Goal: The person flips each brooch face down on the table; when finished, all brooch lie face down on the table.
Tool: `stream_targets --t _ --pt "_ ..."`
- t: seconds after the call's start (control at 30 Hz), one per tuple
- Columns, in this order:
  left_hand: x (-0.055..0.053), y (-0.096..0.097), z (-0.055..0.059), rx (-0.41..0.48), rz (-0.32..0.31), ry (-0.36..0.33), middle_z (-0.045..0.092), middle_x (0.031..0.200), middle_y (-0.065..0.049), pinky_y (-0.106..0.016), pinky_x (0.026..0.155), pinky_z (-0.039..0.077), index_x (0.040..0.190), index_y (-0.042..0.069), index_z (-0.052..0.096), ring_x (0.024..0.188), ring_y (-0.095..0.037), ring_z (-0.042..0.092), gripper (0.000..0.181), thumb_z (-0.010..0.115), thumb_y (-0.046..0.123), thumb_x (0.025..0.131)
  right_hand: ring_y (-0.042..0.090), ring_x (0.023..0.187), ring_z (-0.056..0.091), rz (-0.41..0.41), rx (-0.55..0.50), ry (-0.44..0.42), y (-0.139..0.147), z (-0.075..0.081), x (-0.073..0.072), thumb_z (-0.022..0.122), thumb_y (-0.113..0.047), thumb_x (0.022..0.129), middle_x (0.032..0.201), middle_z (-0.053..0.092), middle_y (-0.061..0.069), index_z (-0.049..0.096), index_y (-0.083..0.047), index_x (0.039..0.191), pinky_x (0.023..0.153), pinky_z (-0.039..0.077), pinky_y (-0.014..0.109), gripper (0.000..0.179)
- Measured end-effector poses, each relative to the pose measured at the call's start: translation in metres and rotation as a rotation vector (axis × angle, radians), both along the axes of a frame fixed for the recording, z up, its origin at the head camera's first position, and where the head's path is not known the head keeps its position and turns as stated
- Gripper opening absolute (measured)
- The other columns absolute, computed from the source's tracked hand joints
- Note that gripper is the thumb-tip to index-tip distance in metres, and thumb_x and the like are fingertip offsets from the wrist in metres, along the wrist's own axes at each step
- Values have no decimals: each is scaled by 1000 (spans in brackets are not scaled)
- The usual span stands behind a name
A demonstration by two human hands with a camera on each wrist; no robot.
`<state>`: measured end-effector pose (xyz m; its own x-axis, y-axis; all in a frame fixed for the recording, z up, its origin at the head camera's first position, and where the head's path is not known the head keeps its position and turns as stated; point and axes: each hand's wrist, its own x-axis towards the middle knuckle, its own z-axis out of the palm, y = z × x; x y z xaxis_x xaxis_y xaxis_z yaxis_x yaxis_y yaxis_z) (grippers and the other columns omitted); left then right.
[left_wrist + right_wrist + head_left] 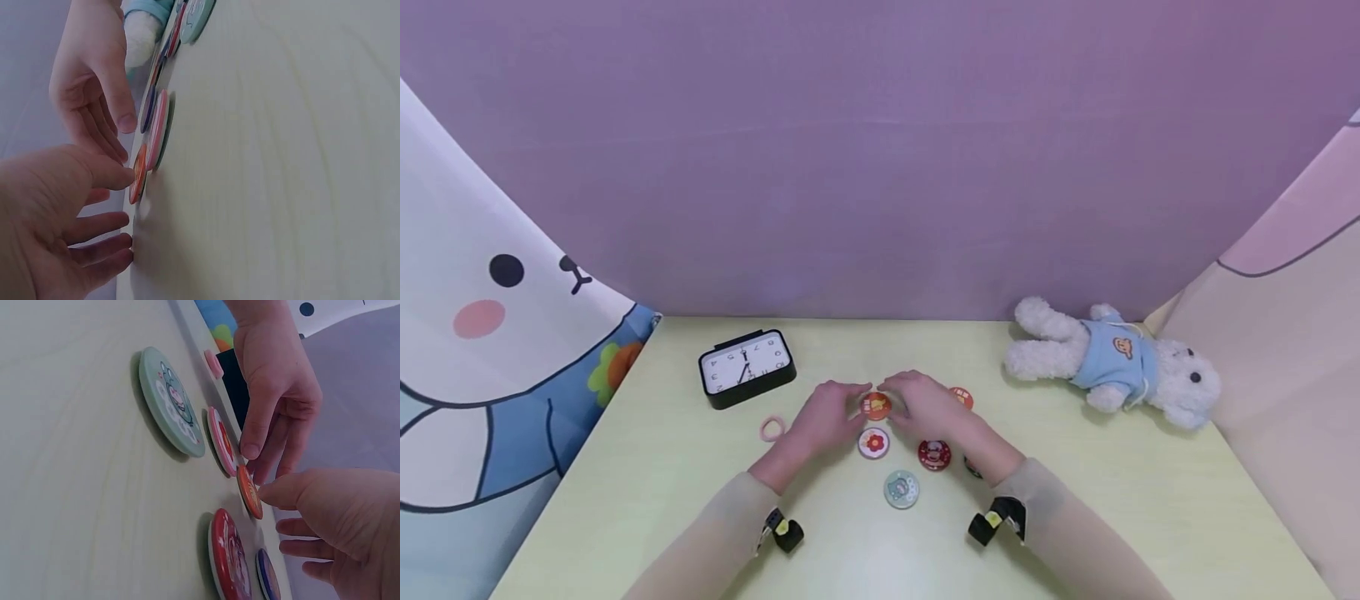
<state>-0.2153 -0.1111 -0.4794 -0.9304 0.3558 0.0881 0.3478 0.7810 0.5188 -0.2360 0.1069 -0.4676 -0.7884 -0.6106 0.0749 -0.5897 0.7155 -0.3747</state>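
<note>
A round orange badge (876, 406) lies on the table between the two hands. From its left, the left hand (829, 414) reaches in with thumb at the badge's edge and the other fingers loosely extended. The right hand (928, 404) mirrors it on the other side, its thumb (281, 490) right at the orange rim in the right wrist view. Just nearer is a pink-rimmed badge (873, 443) with a red flower. A pale green badge (901, 489) and a red badge (934, 455) lie close by. The right hand and forearm partly hide another orange badge (962, 397) and a dark one (973, 468).
A black-framed clock (747, 367) stands at the back left, with a pink ring-shaped band (772, 429) near the left wrist. On the back right lies a white plush toy (1112, 364) in a blue top. A purple curtain (880, 167) hangs behind the table (625, 500).
</note>
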Motion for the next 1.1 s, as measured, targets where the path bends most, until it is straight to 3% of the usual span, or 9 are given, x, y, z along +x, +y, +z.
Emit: stream_targets --t 0.33,0.47,0.7,0.87,1.0,1.1 --pt "-4 2 -5 -48 -38 74 82 113 -9 -47 106 57 128 12 78 106 -29 71 38 82 10 89 24 120 70 -13 30 -7 -9 -2 4 82 -20 94 125 76 6 74 -10 130 107 59 41 39" --pt "-5 3 -6 -39 -36 93 83 111 -9 -46 102 59 125 11 79 103 -28 72 35 83 11 90 23 114 71 -7 -8 5 -11 -3 2 83 -18 93 119 78 6 76 -10 126 104 61 40 35" --pt "-6 3 -4 19 -28 150 81 119 -7 -47 106 59 128 15 78 109 -28 77 34 82 18 94 23 109 72 -1 -91 35 -4 -1 -3 82 -20 94 118 78 6 76 -10 127 101 61 40 35" --pt "-4 2 6 105 4 199 79 126 -10 -47 104 61 131 13 76 118 -32 75 34 79 16 97 27 114 73 -6 -210 47 5 7 -7 82 -17 94 122 77 8 75 -9 127 98 63 44 35" --pt "-2 3 14 212 24 256 79 123 -12 -42 98 64 128 7 76 113 -30 78 30 77 15 99 27 110 75 1 -326 67 9 14 -10 80 -15 96 119 79 9 76 -7 125 95 64 47 31" --pt "-2 4 19 301 58 289 81 118 -12 -39 93 66 124 8 78 105 -26 80 25 76 15 100 25 112 76 -12 -394 84 9 18 -9 77 -18 99 120 80 8 78 -9 125 101 63 45 27"
